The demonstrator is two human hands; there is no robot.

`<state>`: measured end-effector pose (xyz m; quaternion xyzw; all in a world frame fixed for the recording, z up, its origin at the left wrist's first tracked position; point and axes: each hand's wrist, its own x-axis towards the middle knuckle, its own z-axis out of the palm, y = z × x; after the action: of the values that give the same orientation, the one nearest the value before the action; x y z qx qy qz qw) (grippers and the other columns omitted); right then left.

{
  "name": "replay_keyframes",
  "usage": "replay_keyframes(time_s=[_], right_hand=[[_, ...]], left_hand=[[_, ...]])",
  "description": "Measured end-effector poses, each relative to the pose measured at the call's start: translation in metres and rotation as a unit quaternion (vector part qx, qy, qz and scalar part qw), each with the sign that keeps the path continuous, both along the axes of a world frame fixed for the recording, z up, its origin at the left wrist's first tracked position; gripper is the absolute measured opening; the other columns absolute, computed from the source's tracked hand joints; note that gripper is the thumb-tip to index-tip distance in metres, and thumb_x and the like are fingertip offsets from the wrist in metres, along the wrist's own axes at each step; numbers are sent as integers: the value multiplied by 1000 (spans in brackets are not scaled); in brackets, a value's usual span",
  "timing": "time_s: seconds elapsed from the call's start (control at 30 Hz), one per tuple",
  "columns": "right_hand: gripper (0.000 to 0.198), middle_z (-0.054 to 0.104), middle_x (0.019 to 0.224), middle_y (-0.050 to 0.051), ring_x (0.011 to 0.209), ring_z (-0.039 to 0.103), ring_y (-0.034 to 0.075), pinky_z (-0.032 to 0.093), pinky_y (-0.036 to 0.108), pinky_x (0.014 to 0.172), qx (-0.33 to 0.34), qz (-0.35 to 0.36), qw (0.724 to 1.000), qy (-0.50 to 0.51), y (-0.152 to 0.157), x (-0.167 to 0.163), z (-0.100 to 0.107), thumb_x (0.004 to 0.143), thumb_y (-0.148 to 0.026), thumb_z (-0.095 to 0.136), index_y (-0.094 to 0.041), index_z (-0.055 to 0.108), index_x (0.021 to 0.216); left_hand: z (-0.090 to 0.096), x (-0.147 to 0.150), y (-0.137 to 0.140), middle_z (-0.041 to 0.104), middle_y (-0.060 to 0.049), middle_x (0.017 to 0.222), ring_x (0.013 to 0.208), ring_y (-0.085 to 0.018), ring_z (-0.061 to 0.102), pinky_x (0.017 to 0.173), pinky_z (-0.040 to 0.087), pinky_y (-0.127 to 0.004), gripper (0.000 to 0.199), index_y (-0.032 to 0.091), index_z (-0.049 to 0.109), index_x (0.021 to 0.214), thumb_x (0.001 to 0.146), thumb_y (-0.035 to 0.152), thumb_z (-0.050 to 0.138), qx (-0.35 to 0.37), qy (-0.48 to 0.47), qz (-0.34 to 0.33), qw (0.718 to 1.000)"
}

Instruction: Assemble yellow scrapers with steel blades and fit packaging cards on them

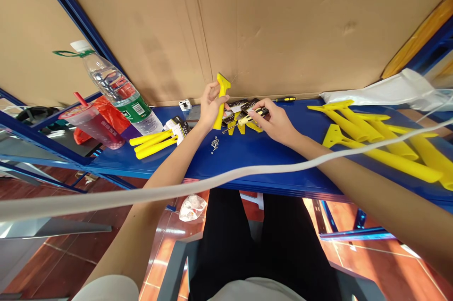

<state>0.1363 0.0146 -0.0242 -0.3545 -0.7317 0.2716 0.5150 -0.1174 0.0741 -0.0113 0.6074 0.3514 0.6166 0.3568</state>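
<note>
My left hand (pixel 211 105) is closed round a yellow scraper (pixel 221 98), its wide head up and its handle pointing down. To the right, my right hand (pixel 272 121) grips a screwdriver (pixel 245 121) with a black and cream handle. The screwdriver's shaft points left, toward the scraper's handle, with a gap between them. Small yellow plates (pixel 241 129) and dark printed cards (pixel 236 105) lie beneath and behind the hands. A little pile of screws (pixel 214 144) rests on the blue shelf (pixel 247 159) below the scraper.
Yellow scraper bodies (pixel 382 136) are heaped at the right, near a white plastic bag (pixel 382 88). Packaged yellow-handled scrapers (pixel 155 143), a water bottle (pixel 120 91) and a red-strawed cup (pixel 94 126) stand left. Another screwdriver (pixel 285 99) lies behind. A pale cable (pixel 226 177) crosses the view.
</note>
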Motion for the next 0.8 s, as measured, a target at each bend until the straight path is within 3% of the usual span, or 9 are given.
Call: replay_keyframes(time_s=[0.37,0.53,0.63,0.8], right_hand=[[36,72,88,2,79,62,23,46,34,68,12,9,1000,-23,-4,-3,3,97,-63,83,-30,71,103],[39,70,87,2,79,60,24,46,35,70,7,6,1000,-14,-4,-4,3,92,-64,89,-30,72,100],[35,71,87,3,80,61,24,46,35,70,16,4,1000,-19,-4,-3,3,95,-62,86,-30,72,101],[31,73,90,3,78,62,22,46,34,67,24,2,1000,-7,-3,-2,2,99,-58,83,-29,72,103]], left_hand=[[-2,1,0,71,-10,159,66,-10,70,51,50,-22,58,32,56,137,87,38,85,5,12,-9,1000],[-2,-1,2,69,-10,160,75,-15,77,57,57,-26,60,33,56,141,88,39,84,4,24,-11,1000],[-2,-1,2,67,-11,165,79,-18,80,59,60,-28,61,32,55,142,88,37,85,2,22,-17,1000],[-2,0,1,69,-11,164,67,-13,74,53,56,-27,63,33,55,143,88,37,85,4,21,-8,1000]])
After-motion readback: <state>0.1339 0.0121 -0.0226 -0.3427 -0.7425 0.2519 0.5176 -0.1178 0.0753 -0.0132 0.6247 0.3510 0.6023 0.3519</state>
